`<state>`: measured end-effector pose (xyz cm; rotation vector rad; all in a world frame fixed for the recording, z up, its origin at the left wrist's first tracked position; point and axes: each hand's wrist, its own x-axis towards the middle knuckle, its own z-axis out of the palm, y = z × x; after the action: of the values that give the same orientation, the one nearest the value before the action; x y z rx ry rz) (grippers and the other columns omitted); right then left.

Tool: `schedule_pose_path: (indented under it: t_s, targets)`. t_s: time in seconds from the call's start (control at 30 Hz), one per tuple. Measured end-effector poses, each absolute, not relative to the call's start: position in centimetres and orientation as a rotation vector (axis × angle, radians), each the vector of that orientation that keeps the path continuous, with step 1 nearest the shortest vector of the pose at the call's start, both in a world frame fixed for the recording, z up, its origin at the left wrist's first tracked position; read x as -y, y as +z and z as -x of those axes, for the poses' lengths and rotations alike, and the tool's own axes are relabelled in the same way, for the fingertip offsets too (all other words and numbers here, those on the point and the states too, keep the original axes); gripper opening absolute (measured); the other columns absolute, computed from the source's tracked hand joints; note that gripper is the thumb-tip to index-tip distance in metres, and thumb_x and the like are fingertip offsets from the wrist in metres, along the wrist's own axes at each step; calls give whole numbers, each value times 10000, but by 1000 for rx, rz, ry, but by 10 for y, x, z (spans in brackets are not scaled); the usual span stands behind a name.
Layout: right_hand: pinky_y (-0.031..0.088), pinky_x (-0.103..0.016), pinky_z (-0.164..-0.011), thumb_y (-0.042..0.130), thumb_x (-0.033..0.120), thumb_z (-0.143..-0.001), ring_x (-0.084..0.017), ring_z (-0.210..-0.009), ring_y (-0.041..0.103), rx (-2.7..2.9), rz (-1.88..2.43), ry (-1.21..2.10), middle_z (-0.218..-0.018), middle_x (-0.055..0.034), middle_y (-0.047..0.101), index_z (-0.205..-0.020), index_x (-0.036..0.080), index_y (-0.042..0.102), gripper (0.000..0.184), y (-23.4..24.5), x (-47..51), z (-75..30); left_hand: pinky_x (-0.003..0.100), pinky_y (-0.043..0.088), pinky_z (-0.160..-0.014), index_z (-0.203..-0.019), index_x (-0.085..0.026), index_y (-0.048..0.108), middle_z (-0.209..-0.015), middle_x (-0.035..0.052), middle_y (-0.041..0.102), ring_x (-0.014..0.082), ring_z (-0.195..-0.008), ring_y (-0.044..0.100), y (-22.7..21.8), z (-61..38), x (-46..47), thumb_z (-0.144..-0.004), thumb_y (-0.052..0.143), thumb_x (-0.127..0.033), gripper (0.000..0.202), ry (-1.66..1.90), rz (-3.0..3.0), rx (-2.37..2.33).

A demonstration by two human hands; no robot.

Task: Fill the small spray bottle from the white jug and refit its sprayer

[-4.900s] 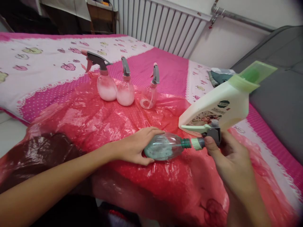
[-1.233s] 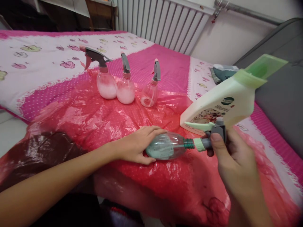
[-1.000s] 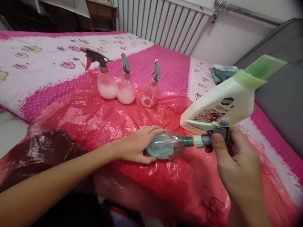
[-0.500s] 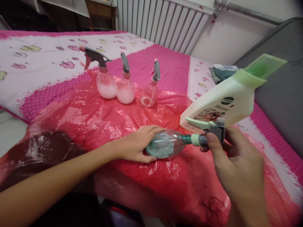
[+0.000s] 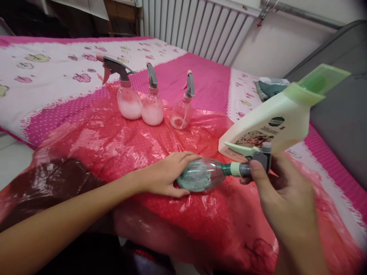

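A clear green spray bottle (image 5: 202, 175) lies on its side over the red plastic sheet (image 5: 183, 214), with whitish, foamy liquid inside near its base. My left hand (image 5: 169, 173) is wrapped round the bottle's base end. At the other end, my right hand (image 5: 282, 194) grips the dark grey spray head (image 5: 259, 162), thumb on the near side, the other fingers partly hidden behind it. The head has a pale green lever and sits against the light green collar (image 5: 235, 169) at the bottle's neck.
Three pink spray bottles with grey heads stand behind: the left one (image 5: 129, 103) and middle one (image 5: 152, 110) hold white foam, the right one (image 5: 180, 114) little. A large cream bottle (image 5: 266, 118) with a green cap leans at right. A radiator (image 5: 195, 26) stands beyond the bed.
My right hand has shifted slightly left and turned a little at the spray head. My left hand and the bottle stay almost in place.
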<state>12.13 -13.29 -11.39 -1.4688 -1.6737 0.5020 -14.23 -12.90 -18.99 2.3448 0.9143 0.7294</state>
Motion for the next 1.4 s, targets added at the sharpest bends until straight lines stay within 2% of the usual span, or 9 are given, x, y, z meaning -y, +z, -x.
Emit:
schedule_pose_path:
  t_s: [0.2, 0.4, 0.53, 0.7, 0.97, 1.13, 1.4]
  targets:
    - [479, -288, -586, 633, 605, -909, -145, -578, 599, 1704, 1460, 588, -680, 29, 638, -978, 253, 675, 361, -112, 132, -127, 585, 399, -1165, -1551, -207, 308, -1512, 203, 475, 388, -1389, 490, -190, 142, 129, -797, 754, -379, 893, 748, -2350, -897]
    - [530, -296, -629, 683, 491, -913, -135, -589, 636, 1544, 1319, 746, -775, 34, 657, -926, 246, 638, 248, -117, 127, -124, 590, 398, -1167, -1538, -186, 313, -1507, 214, 473, 382, -1384, 491, -189, 141, 129, -797, 756, -377, 884, 734, -2348, -906]
    - [526, -315, -628, 685, 521, -895, -160, -622, 674, 1572, 1397, 660, -862, 17, 685, -1006, 258, 662, 286, -114, 130, -122, 594, 395, -1169, -1543, -201, 320, -1513, 206, 475, 385, -1385, 492, -189, 142, 129, -798, 756, -385, 883, 740, -2332, -912]
    - [498, -310, -603, 670, 534, -901, -157, -586, 608, 1639, 1421, 639, -726, 27, 638, -962, 250, 673, 290, -112, 131, -124, 594, 402, -1161, -1548, -190, 322, -1519, 218, 474, 394, -1390, 492, -190, 142, 129, -800, 751, -392, 886, 744, -2340, -910]
    - [506, -281, -600, 688, 471, -917, -136, -590, 617, 1551, 1326, 777, -764, 31, 656, -959, 245, 663, 232, -117, 126, -127, 575, 390, -1182, -1533, -155, 318, -1523, 231, 460, 377, -1401, 478, -191, 142, 128, -815, 749, -419, 878, 722, -2357, -911]
    - [502, -284, -608, 704, 457, -911, -141, -602, 601, 1509, 1288, 847, -754, 29, 645, -931, 249, 664, 213, -121, 125, -129, 586, 395, -1173, -1534, -175, 311, -1517, 223, 469, 382, -1392, 486, -190, 142, 128, -811, 747, -426, 881, 729, -2365, -900]
    - [483, -231, -606, 740, 490, -878, -96, -621, 568, 1372, 1298, 932, -803, 42, 623, -915, 248, 672, 254, -122, 121, -129, 579, 405, -1167, -1535, -173, 314, -1504, 220, 480, 381, -1386, 494, -189, 142, 128, -810, 746, -406, 876, 725, -2361, -908]
